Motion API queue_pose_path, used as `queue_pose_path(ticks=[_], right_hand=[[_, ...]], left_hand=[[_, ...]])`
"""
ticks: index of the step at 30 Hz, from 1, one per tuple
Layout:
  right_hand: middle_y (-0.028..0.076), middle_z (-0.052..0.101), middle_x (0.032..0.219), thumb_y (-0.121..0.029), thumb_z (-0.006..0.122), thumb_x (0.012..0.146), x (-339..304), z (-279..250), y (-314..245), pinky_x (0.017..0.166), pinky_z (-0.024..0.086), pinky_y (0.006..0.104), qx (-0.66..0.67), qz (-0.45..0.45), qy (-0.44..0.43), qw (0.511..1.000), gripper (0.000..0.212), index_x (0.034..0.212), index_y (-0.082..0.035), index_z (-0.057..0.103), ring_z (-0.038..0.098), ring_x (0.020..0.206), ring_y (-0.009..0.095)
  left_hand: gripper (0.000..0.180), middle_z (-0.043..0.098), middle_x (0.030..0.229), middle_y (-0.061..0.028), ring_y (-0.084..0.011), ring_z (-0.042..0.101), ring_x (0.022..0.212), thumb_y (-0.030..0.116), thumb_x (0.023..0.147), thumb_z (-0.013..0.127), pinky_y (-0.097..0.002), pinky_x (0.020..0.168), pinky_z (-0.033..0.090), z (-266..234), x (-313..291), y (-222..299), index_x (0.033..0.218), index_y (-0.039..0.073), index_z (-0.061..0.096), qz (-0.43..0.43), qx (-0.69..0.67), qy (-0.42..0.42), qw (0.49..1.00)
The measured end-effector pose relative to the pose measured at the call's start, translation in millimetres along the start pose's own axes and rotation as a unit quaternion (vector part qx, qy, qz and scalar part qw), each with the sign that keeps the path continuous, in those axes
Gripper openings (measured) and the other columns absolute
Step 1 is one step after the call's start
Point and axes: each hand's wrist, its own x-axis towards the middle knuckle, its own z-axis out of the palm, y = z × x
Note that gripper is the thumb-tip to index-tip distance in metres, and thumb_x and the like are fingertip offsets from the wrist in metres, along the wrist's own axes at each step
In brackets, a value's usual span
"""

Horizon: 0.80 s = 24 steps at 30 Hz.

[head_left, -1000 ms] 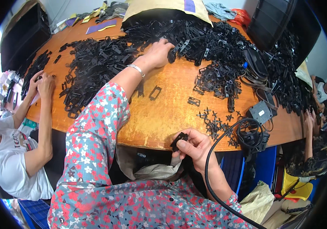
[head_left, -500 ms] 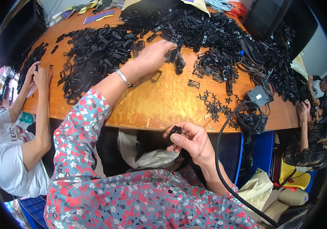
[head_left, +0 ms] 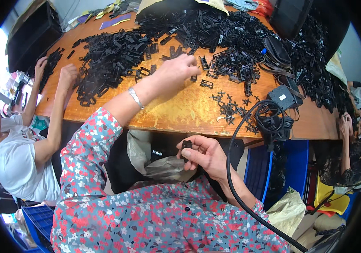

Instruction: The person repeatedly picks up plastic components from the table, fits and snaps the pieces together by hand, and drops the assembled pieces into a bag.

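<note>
My left hand (head_left: 178,71) reaches over the table with its fingers drawn together, and a small black plastic part (head_left: 194,78) shows at its fingertips. Below the table's near edge, my right hand (head_left: 205,155) pinches another small black part (head_left: 186,145) between thumb and fingers; its exact shape is partly covered. A pile of long black frame-like plastic parts (head_left: 113,59) lies to the left of my left hand. Just right of it a few loose black frames (head_left: 206,84) lie by a smaller heap (head_left: 233,63).
Small black star-shaped pieces (head_left: 231,107) lie near the table's edge (head_left: 159,124). A black box with a coiled cable (head_left: 283,98) and a black pouch (head_left: 276,52) are at the right. A thick black cable (head_left: 233,181) crosses beside my right arm. Co-workers sit left (head_left: 24,156) and right.
My left hand has come back from the far pile toward me, with a black part at its fingertips. My right hand has shifted slightly left. The left co-worker's hands have moved apart.
</note>
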Motion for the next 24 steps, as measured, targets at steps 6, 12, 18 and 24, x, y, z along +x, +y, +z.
queue_pose_path(ticks=[6, 12, 18, 24], right_hand=[[0.003, 0.072, 0.095, -0.018, 0.071, 0.101, -3.6, 5.5, -1.8, 0.062, 0.052, 0.021, 0.012, -0.01, -0.012, 1.0, 0.033, 0.127, 0.002, 0.066, 0.066, 0.072, 0.007], [0.008, 0.074, 0.102, -0.007, 0.07, 0.097, -1.3, 5.9, 1.9, 0.061, 0.056, 0.0219, -0.022, -0.038, 0.063, 0.997, 0.033, 0.129, 0.002, 0.066, 0.07, 0.074, 0.011], [0.006, 0.07, 0.09, -0.006, 0.079, 0.091, 12.9, -0.9, 0.8, 0.06, 0.055, 0.0242, -0.014, -0.119, 0.17, 0.978, 0.036, 0.121, 0.003, 0.062, 0.07, 0.07, 0.012], [0.006, 0.072, 0.085, -0.004, 0.083, 0.087, 24.3, 16.1, -2.0, 0.063, 0.055, 0.0245, -0.102, -0.135, 0.165, 0.972, 0.029, 0.108, 0.005, 0.064, 0.067, 0.071, 0.009]], left_hand=[[0.016, 0.06, 0.108, -0.0104, -0.0308, 0.061, 0.104, 0.005, 0.084, 0.068, -0.0415, 0.082, 0.055, 10.9, 3.6, -3.7, 0.1, 0.005, 0.065, 0.042, 0.036, -0.016, 0.998], [0.018, 0.067, 0.095, -0.0083, -0.0283, 0.068, 0.094, 0.005, 0.088, 0.071, -0.0384, 0.082, 0.056, 1.5, -21.9, 13.1, 0.105, 0.005, 0.067, -0.027, -0.004, 0.046, 0.999], [0.031, 0.073, 0.113, -0.0075, -0.0114, 0.069, 0.097, 0.004, 0.1, 0.066, -0.0264, 0.081, 0.057, -22.3, -86.5, 74.2, 0.13, -0.001, 0.063, -0.337, -0.592, 0.113, 0.723], [0.035, 0.071, 0.113, -0.0063, -0.0108, 0.069, 0.095, 0.005, 0.099, 0.069, -0.0235, 0.081, 0.056, -29.0, -137.2, 113.5, 0.133, 0.0, 0.062, -0.36, -0.691, 0.127, 0.613]])
